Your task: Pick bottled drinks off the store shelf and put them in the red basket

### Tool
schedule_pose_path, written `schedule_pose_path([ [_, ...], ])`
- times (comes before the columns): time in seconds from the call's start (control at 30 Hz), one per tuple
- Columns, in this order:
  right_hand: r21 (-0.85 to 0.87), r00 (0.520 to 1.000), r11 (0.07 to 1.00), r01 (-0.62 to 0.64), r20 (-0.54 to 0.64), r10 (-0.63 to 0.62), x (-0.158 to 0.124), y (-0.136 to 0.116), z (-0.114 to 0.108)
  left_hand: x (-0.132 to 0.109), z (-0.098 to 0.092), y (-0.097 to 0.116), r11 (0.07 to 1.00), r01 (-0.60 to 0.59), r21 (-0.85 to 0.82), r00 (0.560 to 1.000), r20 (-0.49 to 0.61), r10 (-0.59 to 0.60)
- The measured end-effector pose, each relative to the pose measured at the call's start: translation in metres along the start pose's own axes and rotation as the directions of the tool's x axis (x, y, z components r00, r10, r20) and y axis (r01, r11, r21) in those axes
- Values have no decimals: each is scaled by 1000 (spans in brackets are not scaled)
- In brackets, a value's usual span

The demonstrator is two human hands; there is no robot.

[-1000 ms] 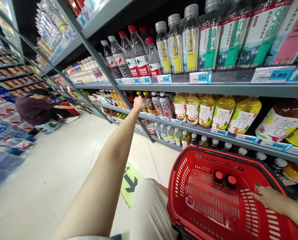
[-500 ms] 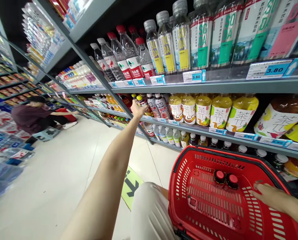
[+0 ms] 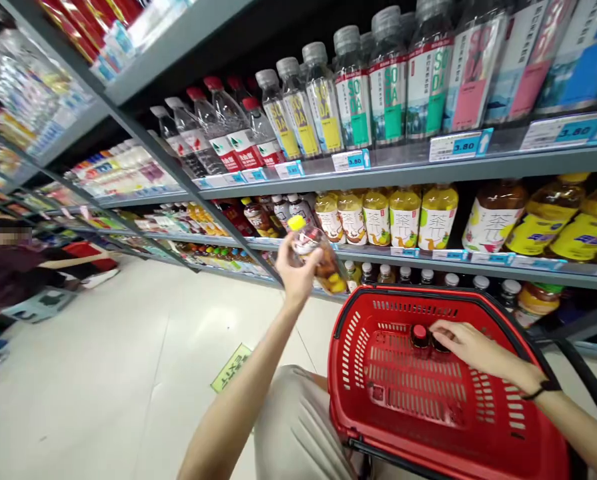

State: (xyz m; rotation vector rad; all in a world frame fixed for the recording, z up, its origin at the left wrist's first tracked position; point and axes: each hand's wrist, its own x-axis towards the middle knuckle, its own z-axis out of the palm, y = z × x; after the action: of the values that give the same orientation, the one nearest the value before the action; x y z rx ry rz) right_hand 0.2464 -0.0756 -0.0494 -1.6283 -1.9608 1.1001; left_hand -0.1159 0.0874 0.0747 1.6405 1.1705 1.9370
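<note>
My left hand (image 3: 298, 270) is closed around a drink bottle (image 3: 323, 257) with a yellow cap and dark contents. It holds the bottle tilted in front of the shelf, left of the basket's far rim. Inside the red shopping basket (image 3: 345, 407), a small dark bottle with a red cap (image 3: 419, 335) stands near the far side. My right hand (image 3: 461, 340) reaches into the basket from the right. Its fingers curl over the top of a second dark bottle (image 3: 441, 348) beside the first, hiding the cap.
Soda water bottles (image 3: 353, 97) line the upper shelf (image 3: 358, 179). Tea bottles (image 3: 403, 213) fill the shelf below, with more bottles (image 3: 427, 275) lower down. At far left another person (image 3: 3, 273) sits low near a stool (image 3: 41, 303). A yellow-green floor sign (image 3: 231, 368) lies left of my knee (image 3: 298, 420).
My left hand has drawn a yellow-capped bottle off the shelf and toward the basket. My right hand has moved left from the basket's right side onto a bottle. The view has shifted right.
</note>
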Motion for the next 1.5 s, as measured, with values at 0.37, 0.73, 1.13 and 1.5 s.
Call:
schedule_pose_path([
  [0.37, 952, 994, 302, -59, 82, -65, -13, -49, 29, -141, 98, 42, 736, 581, -347, 703, 670, -239],
  [0.73, 921, 990, 379, -86, 37, 136, -25, -50, 47, -136, 79, 49, 706, 648, -284, 579, 787, -215],
  [1.13, 963, 965, 76, -258, 260, -20, -24, -43, 48, -133, 71, 61, 636, 699, -326, 562, 801, -207],
  [1.5, 965, 966, 38, -260, 260, 14, -19, -52, 51, -133, 69, 60, 769, 569, -291, 687, 683, -250],
])
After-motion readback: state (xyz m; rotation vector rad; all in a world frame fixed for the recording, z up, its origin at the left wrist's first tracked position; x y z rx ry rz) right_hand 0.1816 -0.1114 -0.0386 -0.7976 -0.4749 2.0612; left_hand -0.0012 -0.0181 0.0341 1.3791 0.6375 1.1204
